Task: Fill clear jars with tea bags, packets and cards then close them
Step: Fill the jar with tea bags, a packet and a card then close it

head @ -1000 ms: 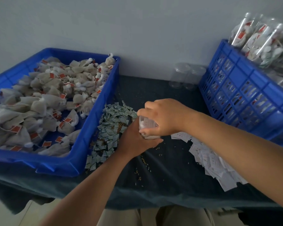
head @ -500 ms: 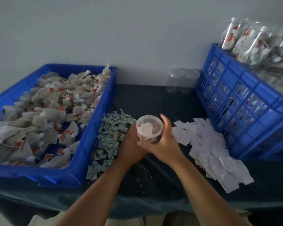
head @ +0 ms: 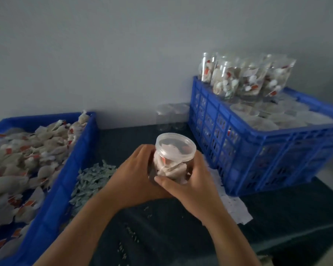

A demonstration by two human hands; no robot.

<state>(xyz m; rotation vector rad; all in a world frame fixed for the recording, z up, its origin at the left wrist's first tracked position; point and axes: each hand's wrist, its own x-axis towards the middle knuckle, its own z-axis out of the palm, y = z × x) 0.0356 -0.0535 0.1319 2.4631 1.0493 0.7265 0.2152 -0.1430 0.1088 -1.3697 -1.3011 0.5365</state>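
A clear jar, closed with a translucent lid and slightly tilted, is held above the desk by the left hand and right hand. White, red-tagged tea bags are packed inside. Green packets are heaped to its left, and white cards are spread to its right.

Exposure: was dim, flat, bluish throughout.
Shadows: soft; darkest on tablecloth, lower centre.
Blur: whole frame was soft; filled jars, upper right, smeared.
Glare: faint sheen on jar lid.
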